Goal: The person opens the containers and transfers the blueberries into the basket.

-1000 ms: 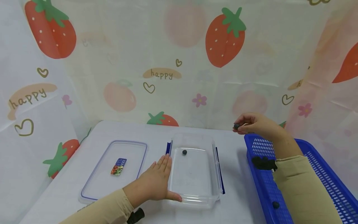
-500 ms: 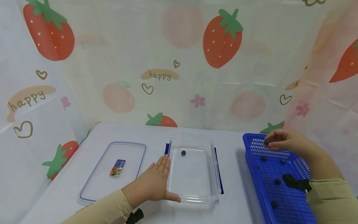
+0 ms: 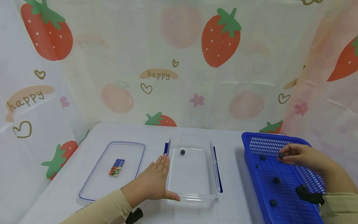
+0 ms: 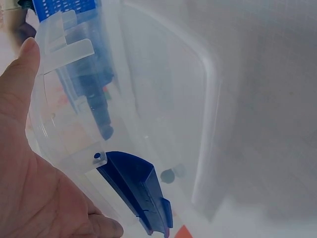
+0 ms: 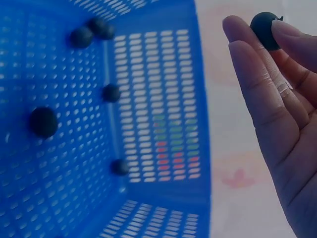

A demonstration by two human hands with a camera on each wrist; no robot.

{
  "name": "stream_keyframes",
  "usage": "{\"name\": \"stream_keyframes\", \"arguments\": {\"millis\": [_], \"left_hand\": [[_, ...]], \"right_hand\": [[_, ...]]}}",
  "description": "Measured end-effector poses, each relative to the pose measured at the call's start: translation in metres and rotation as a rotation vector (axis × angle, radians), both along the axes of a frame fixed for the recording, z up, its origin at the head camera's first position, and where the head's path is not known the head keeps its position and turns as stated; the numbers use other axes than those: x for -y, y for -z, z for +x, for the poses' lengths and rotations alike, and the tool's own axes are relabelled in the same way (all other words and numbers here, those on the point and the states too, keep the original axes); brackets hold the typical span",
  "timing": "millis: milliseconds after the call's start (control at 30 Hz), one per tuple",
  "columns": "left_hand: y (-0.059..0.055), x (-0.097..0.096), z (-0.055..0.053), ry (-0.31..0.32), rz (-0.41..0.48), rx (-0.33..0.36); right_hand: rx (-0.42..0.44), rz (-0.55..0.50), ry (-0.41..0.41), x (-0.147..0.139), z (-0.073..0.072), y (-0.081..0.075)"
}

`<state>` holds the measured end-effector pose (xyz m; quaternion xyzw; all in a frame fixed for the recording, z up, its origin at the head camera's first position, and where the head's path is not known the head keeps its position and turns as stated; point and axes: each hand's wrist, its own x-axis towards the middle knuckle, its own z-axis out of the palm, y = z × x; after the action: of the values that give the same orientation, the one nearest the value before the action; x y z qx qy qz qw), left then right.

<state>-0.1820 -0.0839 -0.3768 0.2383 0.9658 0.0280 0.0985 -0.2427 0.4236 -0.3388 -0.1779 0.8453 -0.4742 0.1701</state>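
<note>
My left hand (image 3: 152,183) lies with straight fingers along the left side of a clear plastic box (image 3: 193,198); in the left wrist view its thumb touches the box's edge. One small dark round fruit (image 3: 182,152) sits on the box floor near the far left. Over a blue perforated basket (image 3: 253,177), my right hand (image 3: 310,157) pinches another small dark round fruit (image 5: 265,30) between thumb and fingertips. A short stem shows on it in the right wrist view. Several similar fruits (image 5: 43,122) lie spread on the basket floor below.
Left of the box lies a clear lid (image 3: 103,183) with a blue seal and a printed label (image 3: 116,167). Blue latches (image 3: 218,169) hang along both box sides. A strawberry-print curtain (image 3: 167,37) closes off the back and sides of the white table (image 3: 232,202).
My right hand has moved right and down from beside the basket's far left corner to over its interior, a dark fruit pinched in it. The left hand has stayed on the box.
</note>
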Motion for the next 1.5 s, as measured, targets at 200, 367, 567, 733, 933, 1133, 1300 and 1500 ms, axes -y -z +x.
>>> {"name": "stream_keyframes", "arguments": {"millis": [200, 367, 567, 733, 933, 1133, 1300, 1500], "left_hand": [[-0.002, 0.0, 0.001, -0.001, 0.004, -0.001], [0.0, 0.0, 0.0, 0.001, 0.0, -0.001], [-0.001, 0.0, 0.0, 0.0, 0.01, -0.005], [0.0, 0.0, 0.0, -0.006, 0.021, 0.004], [0.001, 0.0, -0.001, 0.0, 0.019, -0.004], [-0.001, 0.001, 0.0, -0.003, 0.02, -0.01], [-0.001, 0.001, 0.0, -0.004, 0.022, -0.009], [0.001, 0.001, -0.001, 0.002, 0.021, -0.014]], "right_hand": [[0.062, 0.009, 0.016, -0.011, -0.002, 0.013], [0.081, 0.032, 0.049, -0.016, -0.002, 0.019], [0.133, 0.079, 0.124, -0.018, -0.002, 0.029], [0.165, 0.084, 0.152, -0.021, -0.004, 0.037], [0.17, 0.066, 0.149, -0.023, -0.004, 0.042], [0.175, 0.075, 0.163, -0.023, -0.002, 0.04], [0.155, 0.09, 0.185, -0.021, -0.001, 0.035], [0.12, 0.073, 0.172, -0.018, -0.002, 0.023]]}}
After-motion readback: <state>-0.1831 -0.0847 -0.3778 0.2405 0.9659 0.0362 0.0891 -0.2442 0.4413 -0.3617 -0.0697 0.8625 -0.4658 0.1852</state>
